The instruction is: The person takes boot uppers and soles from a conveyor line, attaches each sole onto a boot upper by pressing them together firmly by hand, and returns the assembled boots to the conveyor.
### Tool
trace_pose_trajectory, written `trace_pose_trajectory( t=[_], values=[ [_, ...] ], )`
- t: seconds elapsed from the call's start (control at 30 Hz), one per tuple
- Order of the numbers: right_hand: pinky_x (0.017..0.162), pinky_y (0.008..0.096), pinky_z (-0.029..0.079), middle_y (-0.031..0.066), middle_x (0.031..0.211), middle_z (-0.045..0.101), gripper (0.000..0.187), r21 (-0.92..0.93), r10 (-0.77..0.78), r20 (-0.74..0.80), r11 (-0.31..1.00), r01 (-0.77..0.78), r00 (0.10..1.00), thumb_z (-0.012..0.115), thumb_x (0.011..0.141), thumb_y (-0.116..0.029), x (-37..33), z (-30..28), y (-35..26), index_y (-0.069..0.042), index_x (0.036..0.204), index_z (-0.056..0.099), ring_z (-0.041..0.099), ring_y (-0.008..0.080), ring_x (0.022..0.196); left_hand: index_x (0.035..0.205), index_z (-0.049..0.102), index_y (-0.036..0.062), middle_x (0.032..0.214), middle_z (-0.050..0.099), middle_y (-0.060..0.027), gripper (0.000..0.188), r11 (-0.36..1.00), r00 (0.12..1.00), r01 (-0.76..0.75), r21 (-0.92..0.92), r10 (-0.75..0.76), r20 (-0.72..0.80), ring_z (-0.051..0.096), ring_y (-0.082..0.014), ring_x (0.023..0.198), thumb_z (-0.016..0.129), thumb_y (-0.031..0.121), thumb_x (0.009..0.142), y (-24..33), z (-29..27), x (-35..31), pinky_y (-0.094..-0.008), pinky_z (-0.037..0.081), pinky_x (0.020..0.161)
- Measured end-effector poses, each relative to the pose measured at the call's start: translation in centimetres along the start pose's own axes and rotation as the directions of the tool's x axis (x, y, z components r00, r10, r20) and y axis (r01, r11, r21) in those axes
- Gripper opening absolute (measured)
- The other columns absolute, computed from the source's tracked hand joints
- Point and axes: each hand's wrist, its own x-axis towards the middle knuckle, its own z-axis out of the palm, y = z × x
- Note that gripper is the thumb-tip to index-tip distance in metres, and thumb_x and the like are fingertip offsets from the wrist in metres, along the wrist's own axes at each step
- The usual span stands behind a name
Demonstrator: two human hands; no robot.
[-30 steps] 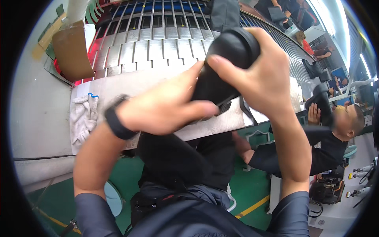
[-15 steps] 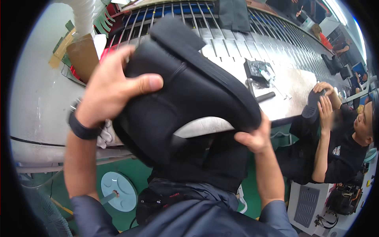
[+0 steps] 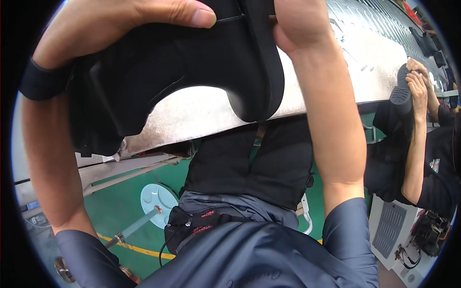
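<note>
A black boot (image 3: 206, 62) is held up close in front of me, its toe pointing down and its shaft toward the left. My left hand (image 3: 129, 19) grips it from the upper left, the thumb lying across the black upper and the other fingers hidden behind. On the right, my right hand (image 3: 302, 24) is against the sole side of the boot near the top edge of the view. Its fingers are cut off or hidden there, so their pose does not show.
Behind the boot runs a pale metal worktable (image 3: 379, 72) with a slatted section (image 3: 370, 24). At the right a co-worker's hands (image 3: 418, 84) hold another dark boot (image 3: 401, 93). A light blue round disc on a rod (image 3: 151, 204) stands over the green floor (image 3: 115, 192).
The boot has come up and closer, turning so its toe points down. My right hand has gone from the toe up along the sole; my left hand still grips the boot.
</note>
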Motion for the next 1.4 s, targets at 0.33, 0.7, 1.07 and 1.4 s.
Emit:
trace_pose_trajectory(
  t=[0.33, 0.7, 1.07, 1.4],
  values=[
    [0.073, 0.0379, 0.063, 0.0098, 0.096, 0.078, 0.038, 0.247, -0.238, -0.436, 0.896, 0.369, 0.868, 0.048, 0.112, -0.034, -2.4, -4.8, 2.7, -0.005, 0.109, 0.073, 0.076, 0.025, 0.08, 0.115, 0.071, -0.011, 0.096, 0.077, -0.0201, 0.08, 0.998, 0.999, -0.053, 0.028, 0.053, 0.001, 0.076, -0.0279, 0.089, 0.095, 0.055, 0.078, -0.8, 1.3, 1.0, -0.0373, 0.06, 0.08],
    [0.093, 0.0345, 0.058, 0.0135, 0.111, 0.076, 0.038, 0.187, -0.173, -0.17, 0.961, 0.204, 0.97, 0.043, 0.117, -0.027, -0.7, -1.6, 1.4, 0.001, 0.123, 0.068, 0.074, 0.0226, 0.1, 0.121, 0.071, -0.0096, 0.1, 0.078, -0.0184, 0.074, 0.99, 0.996, -0.068, 0.125, 0.074, -0.041, 0.075, -0.0258, 0.091, 0.094, 0.049, 0.082, -0.3, 2.3, 1.3, -0.0353, 0.06, 0.083],
    [0.109, 0.0333, 0.049, 0.0154, 0.122, 0.077, 0.043, -0.602, -0.093, -0.399, 0.777, -0.184, 0.912, 0.049, 0.117, -0.023, -12.4, -1.4, 3.8, 0.01, 0.141, 0.064, 0.07, 0.0219, 0.117, 0.125, 0.069, -0.0104, 0.103, 0.078, -0.0204, 0.078, 0.995, 0.997, 0.069, -0.066, -0.071, -0.019, 0.075, -0.0279, 0.095, 0.092, 0.052, 0.083, -2.0, 3.1, 3.6, -0.0353, 0.059, 0.088],
    [0.101, 0.0422, 0.053, 0.0274, 0.111, 0.076, 0.049, -0.821, 0.064, -0.297, 0.492, -0.289, 0.953, 0.06, 0.112, -0.032, -9.1, 0.5, 0.8, 0.01, 0.137, 0.066, 0.073, 0.0308, 0.111, 0.106, 0.068, -0.0122, 0.098, 0.074, -0.0291, 0.085, 0.99, 0.991, 0.132, 0.049, -0.133, 0.007, 0.075, -0.0388, 0.096, 0.091, 0.064, 0.077, -3.4, 1.5, 1.4, -0.0418, 0.059, 0.085]
  ],
)
